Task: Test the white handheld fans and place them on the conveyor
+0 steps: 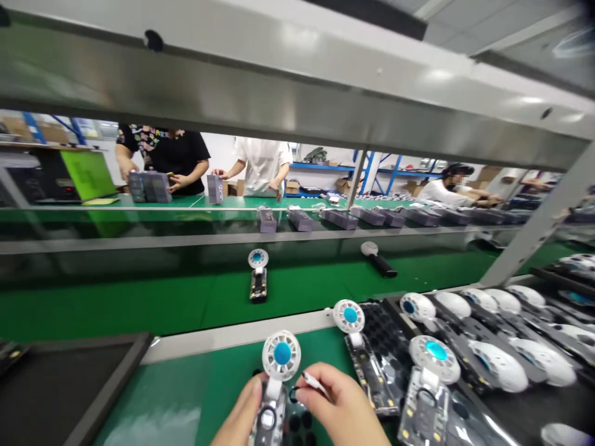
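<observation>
My left hand is closed around the clear body of a handheld fan, which stands upright with its white round head and blue centre facing me. Just right of it, my right hand pinches a slim white stick-like piece with a dark tip. A small dark round piece shows at those fingertips; whether they grip it or it lies behind them I cannot tell. Close by on the right lie two similar fans, one farther off and one nearer.
A tray at right holds rows of white-headed fans. Beyond a metal rail, a green conveyor carries a clear fan and a black-handled one. Metal framing crosses overhead. Co-workers handle boxes across the line.
</observation>
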`<state>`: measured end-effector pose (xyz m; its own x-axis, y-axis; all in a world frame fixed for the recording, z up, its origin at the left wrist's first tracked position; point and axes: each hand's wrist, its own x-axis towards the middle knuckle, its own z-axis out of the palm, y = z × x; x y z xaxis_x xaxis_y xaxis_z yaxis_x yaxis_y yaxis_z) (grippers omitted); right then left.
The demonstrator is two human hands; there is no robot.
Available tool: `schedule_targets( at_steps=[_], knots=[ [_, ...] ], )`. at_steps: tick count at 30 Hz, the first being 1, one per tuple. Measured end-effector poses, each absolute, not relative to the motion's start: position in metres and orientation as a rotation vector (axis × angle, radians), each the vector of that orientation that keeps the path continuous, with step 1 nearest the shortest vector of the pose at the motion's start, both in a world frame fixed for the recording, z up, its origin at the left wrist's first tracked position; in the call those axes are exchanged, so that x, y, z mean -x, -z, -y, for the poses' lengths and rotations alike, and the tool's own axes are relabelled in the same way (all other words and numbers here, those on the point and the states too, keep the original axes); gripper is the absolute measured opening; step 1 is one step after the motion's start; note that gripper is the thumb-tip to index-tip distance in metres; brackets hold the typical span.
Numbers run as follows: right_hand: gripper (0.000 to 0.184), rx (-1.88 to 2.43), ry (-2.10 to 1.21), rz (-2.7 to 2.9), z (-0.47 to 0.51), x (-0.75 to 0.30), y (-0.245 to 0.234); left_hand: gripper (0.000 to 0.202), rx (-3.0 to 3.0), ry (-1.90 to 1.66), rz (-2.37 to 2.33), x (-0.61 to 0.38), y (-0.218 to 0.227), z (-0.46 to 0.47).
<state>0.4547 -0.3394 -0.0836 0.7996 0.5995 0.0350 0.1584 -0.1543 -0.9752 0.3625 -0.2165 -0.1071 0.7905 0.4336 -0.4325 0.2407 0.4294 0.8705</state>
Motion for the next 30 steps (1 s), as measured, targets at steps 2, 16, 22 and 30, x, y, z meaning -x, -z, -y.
schedule_targets(
  at_steps=[2,16,22,30],
  knots=[
    [0.005,1.764,-0.442,0.601,0.337,-0.448,0.084,0.052,-1.135,-0.178,-0.699,-0.362,0.117,0.216],
    [0.016,2.012,-0.242,0.944,0.331,-0.427,0.085,0.049,-1.286,-0.320,-0.710,-0.355,0.112,0.229],
    [0.016,2.018,-0.122,1.037,0.332,-0.424,0.096,0.044,-1.341,-0.324,-0.711,-0.353,0.110,0.230],
    [0.019,2.043,0.011,1.106,0.334,-0.423,0.107,0.034,-1.351,-0.386,-0.665,-0.351,0.103,0.230]
  ],
)
